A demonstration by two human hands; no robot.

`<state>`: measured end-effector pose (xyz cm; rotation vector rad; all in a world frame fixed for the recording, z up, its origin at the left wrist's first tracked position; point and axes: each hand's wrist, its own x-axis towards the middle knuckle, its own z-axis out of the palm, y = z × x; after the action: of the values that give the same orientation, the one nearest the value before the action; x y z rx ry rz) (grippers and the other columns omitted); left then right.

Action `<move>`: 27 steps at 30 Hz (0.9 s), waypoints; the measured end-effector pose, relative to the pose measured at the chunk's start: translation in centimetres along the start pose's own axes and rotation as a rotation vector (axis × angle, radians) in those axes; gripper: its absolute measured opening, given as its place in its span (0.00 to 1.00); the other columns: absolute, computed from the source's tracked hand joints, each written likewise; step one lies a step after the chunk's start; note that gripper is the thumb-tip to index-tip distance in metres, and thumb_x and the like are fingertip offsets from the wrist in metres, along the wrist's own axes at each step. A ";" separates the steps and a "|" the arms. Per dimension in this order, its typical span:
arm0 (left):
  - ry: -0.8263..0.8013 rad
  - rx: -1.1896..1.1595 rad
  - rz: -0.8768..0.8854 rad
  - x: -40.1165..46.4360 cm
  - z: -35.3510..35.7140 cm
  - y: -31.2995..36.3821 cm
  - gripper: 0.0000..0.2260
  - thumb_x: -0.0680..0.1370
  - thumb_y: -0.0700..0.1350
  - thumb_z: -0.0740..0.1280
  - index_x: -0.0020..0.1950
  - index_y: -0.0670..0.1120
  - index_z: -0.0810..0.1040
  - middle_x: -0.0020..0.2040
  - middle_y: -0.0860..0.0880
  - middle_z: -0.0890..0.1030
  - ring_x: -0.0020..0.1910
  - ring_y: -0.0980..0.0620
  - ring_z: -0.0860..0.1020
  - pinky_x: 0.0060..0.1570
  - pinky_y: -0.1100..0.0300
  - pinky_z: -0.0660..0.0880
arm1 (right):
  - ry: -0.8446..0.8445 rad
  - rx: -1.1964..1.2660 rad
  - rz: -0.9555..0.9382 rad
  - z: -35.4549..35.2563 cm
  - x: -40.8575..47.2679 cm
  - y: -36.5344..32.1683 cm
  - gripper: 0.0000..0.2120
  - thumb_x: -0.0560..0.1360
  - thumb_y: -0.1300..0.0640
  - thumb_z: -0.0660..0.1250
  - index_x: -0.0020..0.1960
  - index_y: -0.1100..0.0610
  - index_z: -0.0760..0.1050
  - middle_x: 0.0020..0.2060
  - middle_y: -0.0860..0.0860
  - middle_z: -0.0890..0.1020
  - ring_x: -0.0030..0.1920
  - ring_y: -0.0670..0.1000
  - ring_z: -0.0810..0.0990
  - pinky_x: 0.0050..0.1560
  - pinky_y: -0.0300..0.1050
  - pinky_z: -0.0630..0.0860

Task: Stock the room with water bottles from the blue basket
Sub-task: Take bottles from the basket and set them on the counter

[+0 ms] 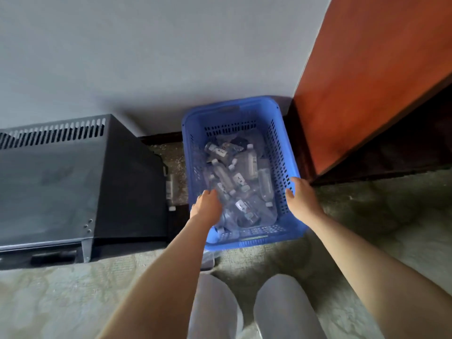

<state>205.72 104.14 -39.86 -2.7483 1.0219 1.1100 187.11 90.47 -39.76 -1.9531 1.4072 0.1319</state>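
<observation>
A blue basket [286, 152] with slotted walls stands on the carpet against the wall. Several clear water bottles [265, 184] with white caps lie jumbled inside it. My left hand [206, 204] reaches over the near left rim, fingers spread among the bottles, touching them without a clear hold on any. My right hand [302, 195] grips the basket's right rim, thumb inside the wall.
A black metal box [73, 182] with vent slots stands left of the basket. One water bottle [171, 189] lies in the gap between them. A reddish wooden cabinet [367, 81] rises at the right. My knees [252, 307] are at the bottom, on patterned carpet.
</observation>
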 end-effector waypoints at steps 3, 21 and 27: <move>-0.058 -0.004 -0.023 4.0 5.7 -1.1 0.16 0.79 0.39 0.54 0.67 0.40 0.67 0.67 0.40 0.70 0.66 0.39 0.69 0.62 0.47 0.69 | -0.046 -0.013 0.021 4.9 3.3 2.2 0.21 0.79 0.58 0.57 0.71 0.62 0.63 0.70 0.60 0.68 0.69 0.60 0.66 0.68 0.54 0.64; -0.193 -0.284 -0.070 23.7 29.6 -3.2 0.21 0.79 0.43 0.58 0.71 0.40 0.62 0.69 0.38 0.69 0.66 0.39 0.70 0.65 0.46 0.68 | -0.215 -0.065 0.037 24.9 20.0 14.4 0.23 0.78 0.57 0.59 0.71 0.63 0.62 0.69 0.61 0.68 0.68 0.60 0.69 0.64 0.48 0.67; -0.235 -0.463 -0.128 25.3 30.0 -3.7 0.23 0.78 0.47 0.64 0.70 0.39 0.64 0.66 0.38 0.74 0.63 0.39 0.75 0.62 0.50 0.72 | -0.319 -0.168 0.061 25.8 20.8 14.6 0.20 0.78 0.58 0.58 0.67 0.64 0.66 0.64 0.63 0.73 0.63 0.60 0.73 0.53 0.45 0.69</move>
<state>202.86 99.78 -78.95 -2.8480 0.6126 1.7851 190.90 87.29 -75.67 -1.9198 1.2755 0.5807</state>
